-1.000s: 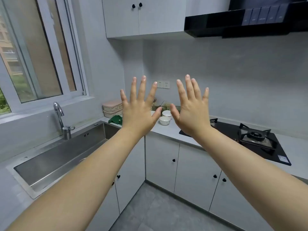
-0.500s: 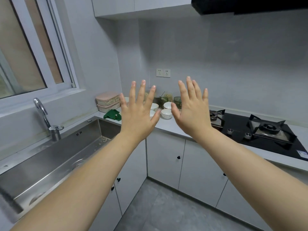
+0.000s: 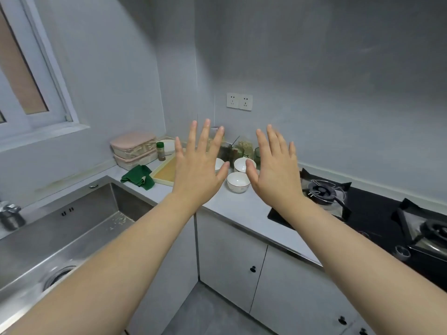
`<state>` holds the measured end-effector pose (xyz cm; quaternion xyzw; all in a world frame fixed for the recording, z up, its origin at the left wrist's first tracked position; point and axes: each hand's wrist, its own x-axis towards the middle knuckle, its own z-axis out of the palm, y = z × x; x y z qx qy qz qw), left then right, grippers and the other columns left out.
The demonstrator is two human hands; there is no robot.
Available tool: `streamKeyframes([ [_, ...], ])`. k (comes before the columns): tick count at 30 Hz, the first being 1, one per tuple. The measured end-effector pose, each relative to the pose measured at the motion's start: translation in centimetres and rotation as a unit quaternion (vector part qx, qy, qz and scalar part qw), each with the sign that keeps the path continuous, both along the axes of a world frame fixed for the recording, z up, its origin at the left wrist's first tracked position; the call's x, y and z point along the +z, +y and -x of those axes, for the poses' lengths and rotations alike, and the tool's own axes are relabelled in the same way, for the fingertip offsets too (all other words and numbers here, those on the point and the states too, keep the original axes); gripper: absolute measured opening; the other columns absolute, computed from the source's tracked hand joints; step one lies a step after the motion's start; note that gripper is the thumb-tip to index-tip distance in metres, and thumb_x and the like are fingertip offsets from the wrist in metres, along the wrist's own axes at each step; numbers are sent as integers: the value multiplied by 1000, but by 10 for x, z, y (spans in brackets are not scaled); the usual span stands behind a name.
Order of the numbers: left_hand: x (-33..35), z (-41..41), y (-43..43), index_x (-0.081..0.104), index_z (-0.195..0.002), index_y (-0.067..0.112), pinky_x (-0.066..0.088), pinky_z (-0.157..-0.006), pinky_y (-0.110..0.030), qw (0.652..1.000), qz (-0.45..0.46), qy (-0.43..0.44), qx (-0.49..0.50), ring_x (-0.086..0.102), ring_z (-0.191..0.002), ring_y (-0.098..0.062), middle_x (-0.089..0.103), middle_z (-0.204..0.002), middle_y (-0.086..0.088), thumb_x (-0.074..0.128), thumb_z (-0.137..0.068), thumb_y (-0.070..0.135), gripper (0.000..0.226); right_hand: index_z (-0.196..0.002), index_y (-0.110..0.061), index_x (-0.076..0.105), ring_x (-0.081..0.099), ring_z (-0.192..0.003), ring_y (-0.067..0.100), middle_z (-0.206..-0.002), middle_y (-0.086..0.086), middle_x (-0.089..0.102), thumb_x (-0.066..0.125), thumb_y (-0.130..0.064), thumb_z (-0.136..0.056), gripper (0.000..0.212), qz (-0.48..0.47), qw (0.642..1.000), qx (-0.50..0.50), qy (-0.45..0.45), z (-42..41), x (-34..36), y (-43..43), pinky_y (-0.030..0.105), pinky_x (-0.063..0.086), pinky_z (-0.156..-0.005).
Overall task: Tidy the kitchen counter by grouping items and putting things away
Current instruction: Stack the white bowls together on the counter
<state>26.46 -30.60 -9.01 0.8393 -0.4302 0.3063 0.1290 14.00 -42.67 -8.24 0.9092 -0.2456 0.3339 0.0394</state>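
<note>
We judge the tidying not yet begun. Our left hand (image 3: pixel 198 170) and right hand (image 3: pixel 273 175) are both raised in the air, fingers spread and palms turned away from us, holding nothing and touching nothing. The things to sort crowd the corner of the worktop (image 3: pixel 242 211), and we place them from the front bowl (image 3: pixel 238 182), the white one seen between our hands. Just behind it stands a second bowl (image 3: pixel 243 164), and a third bowl (image 3: pixel 219 163) shows to its left, half hidden by our left hand. Behind the bowls huddle some glass jars (image 3: pixel 244 148); we cannot tell what they hold. Left of the front bowl lies a pale tray (image 3: pixel 165 172), then a crumpled green cloth (image 3: pixel 138 177). Further back on that side are two stacked boxes (image 3: pixel 134 151) with pink lids and a small spice jar (image 3: pixel 160 151). The next move, we think, calls for lowering a hand to the bowls and nesting them, with a steady grip since they look breakable. Right of the front bowl is a black gas hob (image 3: pixel 367 211), and far to its left a steel sink (image 3: pixel 72 226). The walls are grey, with a double socket (image 3: pixel 239 101) above the jars, a window (image 3: pixel 31 81) over the sink and pale cupboard doors (image 3: pixel 232 262) below.
</note>
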Motion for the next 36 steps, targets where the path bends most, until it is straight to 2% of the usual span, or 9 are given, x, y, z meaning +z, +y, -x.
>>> streamKeyframes([
  [10, -51, -124, -93, 13, -150, 20, 20, -109, -61, 997, -36, 62, -2, 16, -144, -36, 18, -157, -13, 27, -87, 50, 71, -140, -4, 39, 35, -135, 34, -148, 18, 36, 28, -44, -85, 69, -39, 998, 32, 45, -123, -43, -114, 53, 30, -107],
  [15, -85, -200, -130, 18, -149, 17, 22, -108, -60, 993, -59, 97, -10, 17, -143, -36, 20, -156, -15, 33, -87, 48, 71, -143, -7, 35, 30, -138, 33, -151, 16, 32, 25, -46, -85, 71, -65, 996, 36, 52, -193, -75, -151, 49, 25, -112],
  [18, -103, -240, -150, 10, -152, 18, 15, -113, -56, 988, -71, 134, -10, 7, -146, -32, 9, -159, -11, 42, -93, 42, 71, -144, -6, 33, 28, -140, 32, -152, 16, 29, 33, -43, -88, 67, -86, 993, 37, 70, -232, -94, -172, 47, 24, -113],
  [21, -120, -267, -168, -1, -152, 19, 9, -117, -49, 981, -96, 170, -12, -1, -147, -26, -1, -160, -7, 35, -97, 42, 70, -144, -6, 34, 29, -139, 32, -152, 16, 29, 32, -44, -89, 67, -115, 989, 33, 91, -259, -115, -187, 48, 27, -112],
  [23, -135, -284, -181, 2, -152, 19, 15, -117, -46, 972, -109, 210, -13, 8, -146, -26, 4, -160, -6, 34, -98, 41, 66, -144, -6, 34, 31, -138, 32, -152, 15, 30, 28, -46, -89, 69, -138, 984, 32, 106, -277, -130, -198, 49, 28, -111],
  [25, -152, -295, -190, 11, -151, 18, 31, -109, -43, 957, -111, 270, -6, 30, -138, -29, 21, -155, -9, 35, -99, 39, 61, -144, -6, 34, 33, -136, 31, -151, 14, 32, 38, -40, -94, 61, -172, 975, 42, 132, -289, -145, -207, 46, 29, -110],
  [29, -185, -304, -196, 18, -147, 20, 44, -78, -38, 915, -160, 365, 66, 55, -108, -29, 52, -128, -8, 36, -99, 38, 55, -136, -9, 43, 46, -120, 30, -133, 10, 47, 45, -29, -96, 44, -239, 952, 54, 182, -293, -175, -219, 38, 42, -89],
  [32, -204, -309, -193, 7, -150, 19, 40, -76, -35, 888, -215, 390, 116, 54, -111, -29, 53, -128, -9, 39, -98, 37, 64, -122, -9, 54, 53, -106, 30, -118, 10, 52, 45, -28, -94, 35, -239, 947, -23, 212, -290, -193, -230, 34, 42, -71],
  [36, -222, -310, -190, 3, -151, 18, 43, -82, -37, 856, -240, 434, 147, 54, -114, -30, 53, -130, -9, 42, -97, 33, 68, -114, -6, 55, 55, -97, 33, -115, 13, 51, 48, -24, -92, 30, -278, 925, -104, 235, -285, -206, -254, 33, 40, -66],
])
